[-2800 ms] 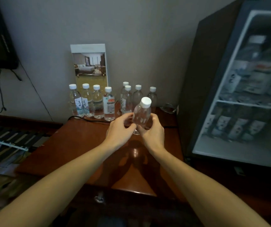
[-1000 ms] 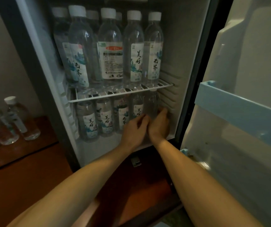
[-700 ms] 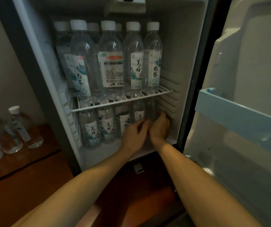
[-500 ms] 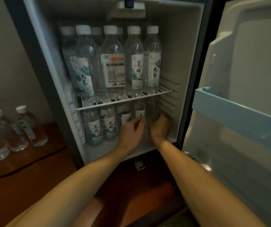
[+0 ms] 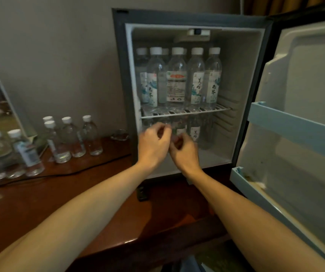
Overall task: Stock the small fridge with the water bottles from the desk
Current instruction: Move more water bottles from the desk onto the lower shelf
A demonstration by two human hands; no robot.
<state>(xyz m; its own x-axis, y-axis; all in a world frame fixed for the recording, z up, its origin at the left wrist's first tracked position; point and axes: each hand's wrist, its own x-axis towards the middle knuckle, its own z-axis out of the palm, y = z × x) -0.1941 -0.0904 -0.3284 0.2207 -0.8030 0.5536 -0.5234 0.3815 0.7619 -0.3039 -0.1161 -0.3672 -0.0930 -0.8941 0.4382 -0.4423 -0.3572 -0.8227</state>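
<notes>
Fingers [image 5: 162, 128] of the left hand [image 5: 153, 148] and right hand [image 5: 185, 154] hang loosely curled and empty before the lower compartment of the fridge [image 5: 122, 75]. More water bottles [image 5: 71, 138] stand on the desk [image 5: 39, 193] — probably light, smooth, slightly squashy — best gripped round the waist, not the cap.
</notes>
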